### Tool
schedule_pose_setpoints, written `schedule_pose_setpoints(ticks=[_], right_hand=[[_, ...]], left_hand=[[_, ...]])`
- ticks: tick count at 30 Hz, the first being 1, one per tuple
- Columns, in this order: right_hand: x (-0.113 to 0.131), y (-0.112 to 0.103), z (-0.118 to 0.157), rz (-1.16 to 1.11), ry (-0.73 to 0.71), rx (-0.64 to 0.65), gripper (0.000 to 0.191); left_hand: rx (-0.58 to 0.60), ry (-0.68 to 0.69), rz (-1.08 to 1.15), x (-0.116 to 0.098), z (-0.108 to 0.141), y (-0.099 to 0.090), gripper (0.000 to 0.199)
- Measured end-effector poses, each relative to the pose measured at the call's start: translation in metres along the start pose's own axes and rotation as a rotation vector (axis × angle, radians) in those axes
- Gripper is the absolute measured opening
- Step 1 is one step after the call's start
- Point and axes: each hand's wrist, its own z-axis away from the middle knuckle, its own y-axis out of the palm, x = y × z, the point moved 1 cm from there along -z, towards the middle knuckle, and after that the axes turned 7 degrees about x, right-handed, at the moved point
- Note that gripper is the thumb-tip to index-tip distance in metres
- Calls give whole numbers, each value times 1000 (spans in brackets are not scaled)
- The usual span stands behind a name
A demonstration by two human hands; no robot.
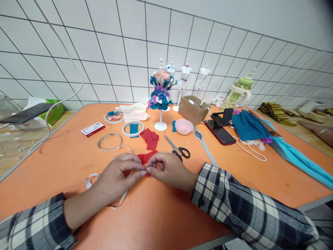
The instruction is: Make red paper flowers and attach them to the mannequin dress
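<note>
My left hand (pixel 118 175) and my right hand (pixel 170 170) meet fingertip to fingertip over the near part of the table. Both pinch a small piece of red crepe paper (pixel 148 175), mostly hidden by the fingers. Just beyond them lie a red crepe strip (pixel 146 157) and a larger crumpled red piece (pixel 150 139). A narrow white tape strip (pixel 124 198) curls around and under my left hand. Scissors (pixel 174 144) with black handles rest beyond my right hand, blades pointing away to the left.
On the orange table (pixel 65 163) are tape rolls (pixel 110 149), a pink bowl (pixel 184 127), a cardboard box (pixel 192 110) and a phone (pixel 220 132). A mini mannequin in a ruffled paper dress (pixel 161 91) stands behind, near bare white ones (pixel 185 74). Blue cloth (pixel 299 156) lies right.
</note>
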Motion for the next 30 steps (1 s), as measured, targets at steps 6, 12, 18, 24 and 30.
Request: schedule_pose_setpoints(ticks=[6, 12, 18, 24, 30], right_hand=[[1, 1, 0, 13, 53, -2, 6], [1, -2, 1, 49, 3, -24, 5], [-3, 1, 2, 62, -3, -39, 7], [-2, 2, 2, 33, -4, -40, 5], [-3, 3, 0, -97, 40, -41, 1]], left_hand=[[-10, 6, 19, 2, 0, 1, 20], [-20, 7, -5, 3, 0, 2, 19], [-15, 11, -52, 2, 1, 2, 20], [-16, 3, -43, 2, 3, 2, 19], [-30, -42, -6, 2, 2, 2, 21]])
